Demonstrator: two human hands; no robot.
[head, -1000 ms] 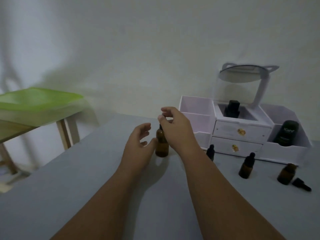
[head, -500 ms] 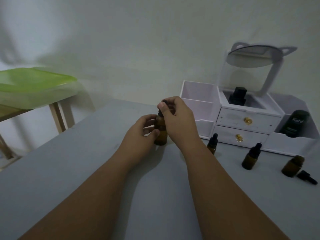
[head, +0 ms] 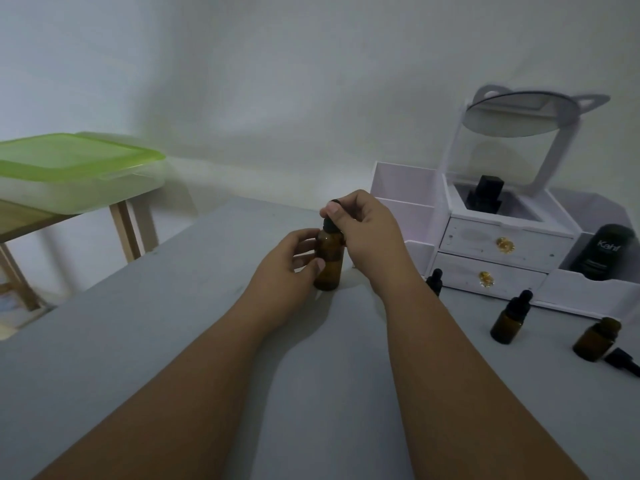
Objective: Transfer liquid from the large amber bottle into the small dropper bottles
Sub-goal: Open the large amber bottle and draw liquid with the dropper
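With our left hand [head: 291, 261] wrapped round the large amber bottle [head: 329, 261] standing on the bench [head: 145, 341], and our right-hand fingers [head: 341, 216] pinched on its black dropper cap [head: 329, 224], we should twist gently, keeping the bottle upright.

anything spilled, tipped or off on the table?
One oddity: the rightmost small dropper bottle stands uncapped, its black dropper cap lying on its side on the grey table beside it. No spill visible. The large amber bottle stands upright, held by the left hand and right hand.
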